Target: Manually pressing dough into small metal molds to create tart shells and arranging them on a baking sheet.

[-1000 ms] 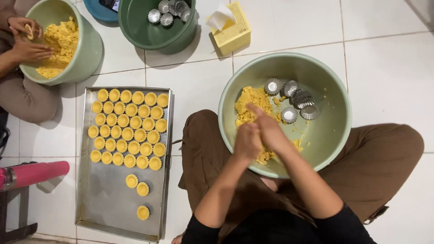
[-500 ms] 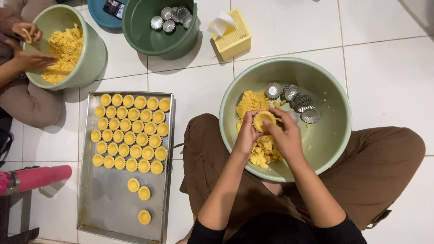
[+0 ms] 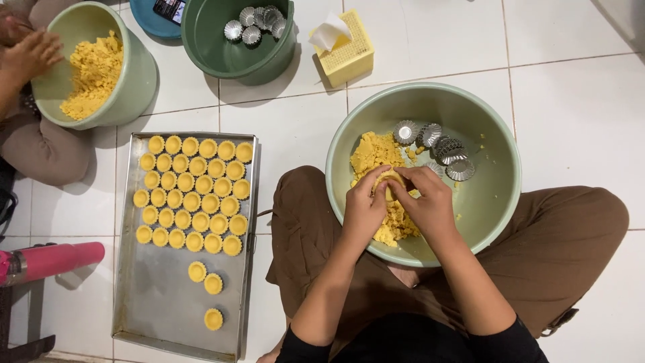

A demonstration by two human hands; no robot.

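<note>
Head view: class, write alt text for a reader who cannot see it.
Both hands, left hand and right hand, press a filled tart mould over a pale green bowl of yellow dough. A metal tray of filled tart shells lies to the left.

Single head view, straight down, close over lap and floor (image 3: 430, 40).

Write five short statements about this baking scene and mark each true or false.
1. Both hands, left hand and right hand, press one filled mould. True.
2. The tray is full. False: its lower part is mostly bare.
3. Empty moulds lie in the near bowl. True.
4. The tissue box is red. False: it is yellow.
5. The dark green bowl holds dough. False: only empty moulds.
</note>
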